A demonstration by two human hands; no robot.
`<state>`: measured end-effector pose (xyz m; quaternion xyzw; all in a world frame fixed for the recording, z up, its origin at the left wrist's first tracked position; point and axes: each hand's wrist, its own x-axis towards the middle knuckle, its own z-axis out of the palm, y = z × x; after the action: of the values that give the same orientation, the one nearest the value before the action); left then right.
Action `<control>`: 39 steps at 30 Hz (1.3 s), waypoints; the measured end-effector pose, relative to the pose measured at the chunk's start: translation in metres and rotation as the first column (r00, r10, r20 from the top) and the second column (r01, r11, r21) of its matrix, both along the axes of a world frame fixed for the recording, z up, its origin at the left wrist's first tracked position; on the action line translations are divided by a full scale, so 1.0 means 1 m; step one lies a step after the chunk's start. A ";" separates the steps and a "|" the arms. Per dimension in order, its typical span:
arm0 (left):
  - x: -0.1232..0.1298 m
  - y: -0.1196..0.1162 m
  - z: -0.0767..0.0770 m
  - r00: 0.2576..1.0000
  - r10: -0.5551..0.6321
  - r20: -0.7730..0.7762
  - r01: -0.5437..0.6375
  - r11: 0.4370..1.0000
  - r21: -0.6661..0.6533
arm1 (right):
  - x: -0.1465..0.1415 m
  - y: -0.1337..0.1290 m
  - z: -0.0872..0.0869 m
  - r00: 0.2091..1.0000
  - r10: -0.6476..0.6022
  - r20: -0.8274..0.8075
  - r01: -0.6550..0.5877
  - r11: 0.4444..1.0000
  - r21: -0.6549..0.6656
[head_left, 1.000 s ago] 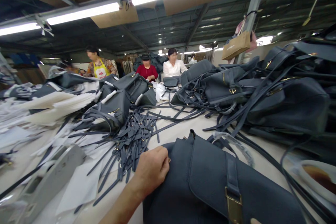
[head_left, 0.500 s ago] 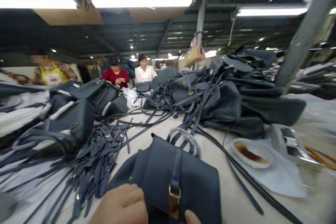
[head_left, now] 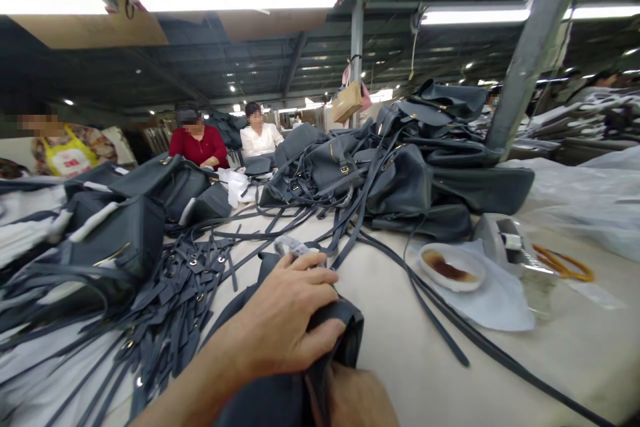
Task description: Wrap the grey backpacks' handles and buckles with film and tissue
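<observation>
A dark navy handbag (head_left: 275, 400) lies at the front of the table, its mouth facing me. My left hand (head_left: 295, 317) grips the bag's top from above, fingers over the far side and thumb bent over the near edge. Low beside the opening is my right hand (head_left: 363, 397), somewhat blurred; its fingers are hidden in or behind the dark material. Just beyond my left fingers shows a plastic-wrapped handle (head_left: 293, 247). To the left lies a heap of dark straps (head_left: 175, 287) with gold-coloured buckles.
More dark bags are piled at the left (head_left: 125, 233) and the back right (head_left: 400, 180). Long straps (head_left: 440, 333) cross the table. On the right are a white dish (head_left: 453, 267) with brown liquid, a tape dispenser (head_left: 500, 240) and orange-handled scissors (head_left: 565, 263). Several people sit beyond.
My left hand has moved up and right onto the bag's top. The flap with its gold buckle has gone from view, and the opening shows. My right hand reaches further in. The view has shifted right.
</observation>
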<state>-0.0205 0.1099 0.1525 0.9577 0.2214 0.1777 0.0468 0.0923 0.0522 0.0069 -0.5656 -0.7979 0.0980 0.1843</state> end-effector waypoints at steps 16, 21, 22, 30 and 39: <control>-0.053 0.046 -0.028 0.991 0.129 0.035 -0.127 0.990 -0.057 | 0.027 0.041 0.027 0.950 0.105 -0.294 -0.126 0.991 -0.053; -0.059 0.009 -0.029 0.972 -0.073 0.224 0.042 0.990 0.137 | 0.033 0.080 0.048 0.889 0.087 -0.450 -0.166 0.976 -0.139; -0.058 0.007 -0.032 0.981 -0.049 0.186 0.014 0.983 0.186 | 0.035 0.086 0.049 0.878 0.083 -0.472 -0.170 0.974 -0.146; -0.076 0.057 -0.066 0.906 0.308 0.290 -0.412 0.798 0.439 | 0.043 0.091 0.021 0.894 0.074 -0.443 -0.079 0.997 0.007; -0.093 0.057 -0.018 0.863 0.341 0.372 -0.465 0.824 0.323 | 0.052 0.096 -0.005 0.789 -0.073 -0.609 0.085 0.996 -0.010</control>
<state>-0.1135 0.1673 0.1345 0.8388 0.3696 0.3676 -0.1572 0.1448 0.1481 0.0024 -0.5351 -0.6726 0.2597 0.4403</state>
